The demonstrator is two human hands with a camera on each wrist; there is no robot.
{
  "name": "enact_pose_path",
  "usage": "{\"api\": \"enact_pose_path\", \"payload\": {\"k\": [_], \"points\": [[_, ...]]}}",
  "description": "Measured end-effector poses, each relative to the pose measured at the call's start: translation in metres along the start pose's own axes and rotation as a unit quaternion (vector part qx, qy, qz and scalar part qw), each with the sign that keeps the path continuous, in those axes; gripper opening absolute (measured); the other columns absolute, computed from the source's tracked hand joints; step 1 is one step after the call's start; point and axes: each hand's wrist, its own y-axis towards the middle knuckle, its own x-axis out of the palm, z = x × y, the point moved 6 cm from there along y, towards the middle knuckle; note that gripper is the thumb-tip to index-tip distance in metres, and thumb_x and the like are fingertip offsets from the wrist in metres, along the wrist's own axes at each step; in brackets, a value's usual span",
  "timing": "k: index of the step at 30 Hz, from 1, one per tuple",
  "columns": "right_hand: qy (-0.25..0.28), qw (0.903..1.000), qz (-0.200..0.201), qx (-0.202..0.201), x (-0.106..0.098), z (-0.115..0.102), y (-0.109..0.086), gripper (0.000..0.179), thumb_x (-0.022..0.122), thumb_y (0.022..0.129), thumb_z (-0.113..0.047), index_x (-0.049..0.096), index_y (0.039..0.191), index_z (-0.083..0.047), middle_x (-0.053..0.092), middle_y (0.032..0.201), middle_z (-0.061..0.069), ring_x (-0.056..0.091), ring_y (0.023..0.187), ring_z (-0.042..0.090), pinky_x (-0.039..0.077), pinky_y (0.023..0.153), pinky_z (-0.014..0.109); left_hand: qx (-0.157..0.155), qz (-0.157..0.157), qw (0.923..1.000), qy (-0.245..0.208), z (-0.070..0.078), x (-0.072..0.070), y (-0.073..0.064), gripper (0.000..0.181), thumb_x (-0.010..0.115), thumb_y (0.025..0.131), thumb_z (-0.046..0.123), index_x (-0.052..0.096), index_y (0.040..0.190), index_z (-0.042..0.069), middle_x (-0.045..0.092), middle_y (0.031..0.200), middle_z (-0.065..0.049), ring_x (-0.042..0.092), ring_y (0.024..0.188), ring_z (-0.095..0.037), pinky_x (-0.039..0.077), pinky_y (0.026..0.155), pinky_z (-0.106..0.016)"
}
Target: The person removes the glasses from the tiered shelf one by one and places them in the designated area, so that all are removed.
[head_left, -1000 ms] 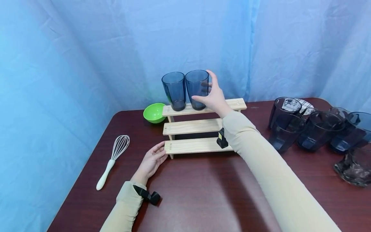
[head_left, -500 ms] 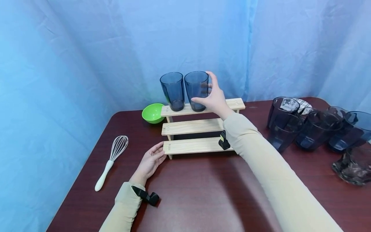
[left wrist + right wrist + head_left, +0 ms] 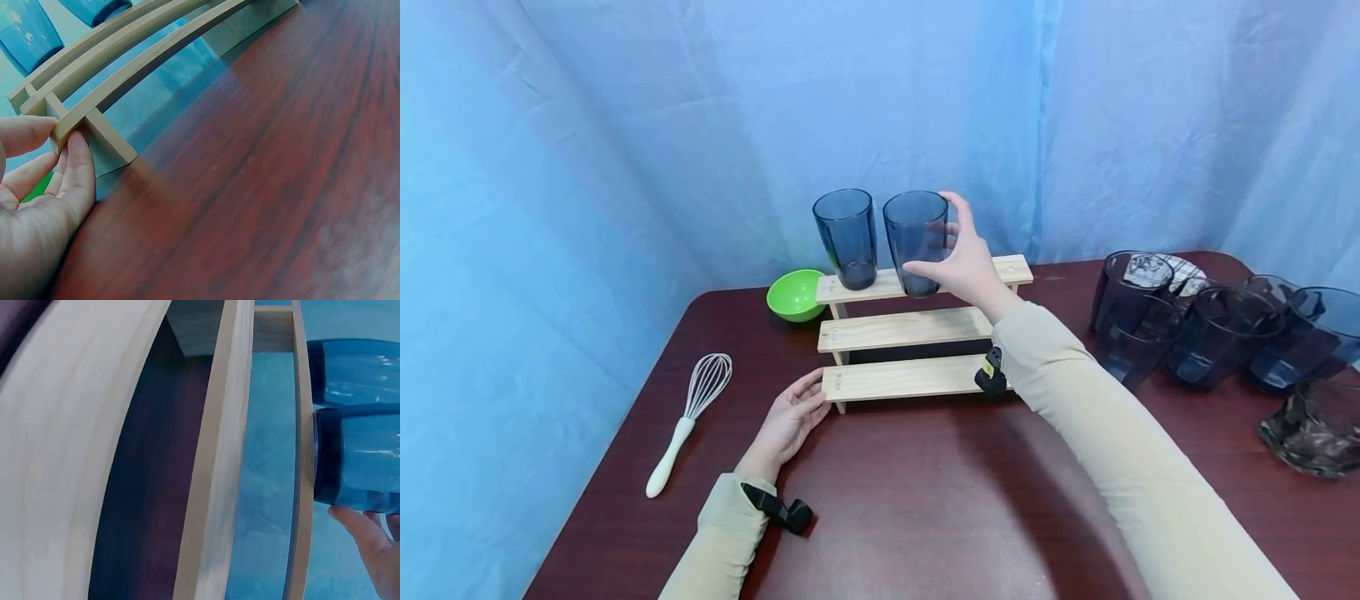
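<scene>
A three-step wooden rack point(image 3: 910, 330) stands on the dark red table. My right hand point(image 3: 966, 262) grips a blue glass tumbler point(image 3: 916, 242) from its right side, thumb in front and fingers toward the back. The tumbler's base is at the top step, overlapping its front edge in the head view. To its left a second blue tumbler point(image 3: 847, 237) stands upright on the same step, a small gap between them. My left hand point(image 3: 790, 417) pinches the left end of the lowest step, thumb on top; in the left wrist view its fingers point(image 3: 80, 162) reach beneath the board.
A green bowl point(image 3: 796, 296) sits behind the rack's left end, and a white whisk point(image 3: 691, 421) lies at the left. Several dark tumblers point(image 3: 1223, 333) crowd the right side, with a patterned white plate point(image 3: 1183, 271) behind and a dark glass dish point(image 3: 1315, 429) in front.
My right hand has moved the gripped tumbler slightly right and nearer, so the gap to the left tumbler has widened. My left hand stays on the rack.
</scene>
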Motion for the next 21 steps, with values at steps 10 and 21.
{"api": "enact_pose_path", "payload": {"k": [10,21], "points": [[0.013,0.9997,0.011,-0.018,-0.001,-0.001,-0.011,0.101,0.082,0.074,-0.026,0.013,0.148,-0.032,0.04,0.143,0.017,0.038,0.133,0.03,0.044,0.095,0.052,0.001,0.002,1.0,-0.001,0.001,-0.001,0.001,0.057,0.042,0.094,-0.008,0.022,0.148,-0.003,0.053,0.106,0.001,0.059,0.09,-0.004,0.048,0.08,-0.018],[0.021,0.9987,0.021,-0.042,-0.009,0.0,-0.025,0.103,0.083,0.072,-0.017,0.014,0.148,-0.03,0.05,0.132,0.016,0.045,0.127,0.031,0.04,0.1,0.051,-0.002,0.0,1.0,0.0,-0.001,0.003,0.005,0.056,0.043,0.095,-0.006,0.024,0.148,-0.001,0.052,0.11,0.0,0.06,0.091,-0.003,0.048,0.08,-0.018]]}}
